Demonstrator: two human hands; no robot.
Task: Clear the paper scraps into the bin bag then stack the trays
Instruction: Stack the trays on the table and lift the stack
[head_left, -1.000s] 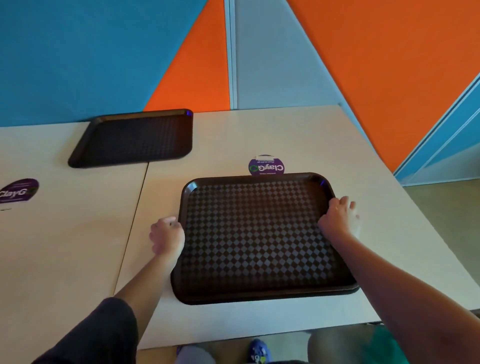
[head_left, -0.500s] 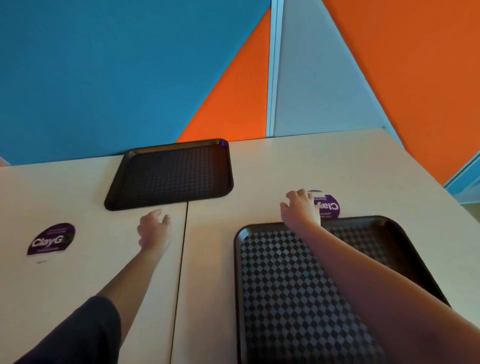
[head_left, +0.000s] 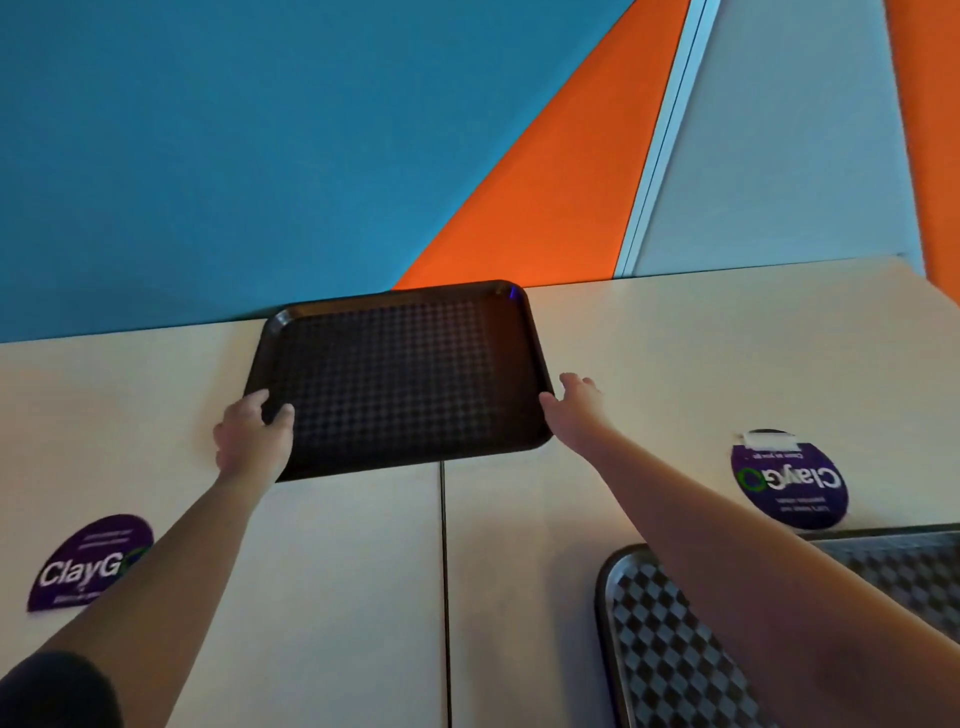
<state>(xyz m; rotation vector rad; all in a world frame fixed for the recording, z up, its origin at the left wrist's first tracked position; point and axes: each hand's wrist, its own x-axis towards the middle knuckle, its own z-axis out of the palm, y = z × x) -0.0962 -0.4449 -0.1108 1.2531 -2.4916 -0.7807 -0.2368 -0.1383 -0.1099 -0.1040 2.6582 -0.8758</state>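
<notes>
Dark trays (far, near) apart, flat.

Looked like a canteen or food-court seating area. Pale laminate tables were pushed edge to edge against a wall of blue, orange and grey panels. Dark textured serving trays lay on them, with round purple "ClayGo" stickers stuck to the tabletops.

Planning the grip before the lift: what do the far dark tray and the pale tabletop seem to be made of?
The far dark rectangular tray looks like moulded plastic, matte: raised rim, rounded corners and a textured grid floor. The pale beige tabletop looks like smooth laminate, probably over board: it is flat with a soft sheen.
</notes>
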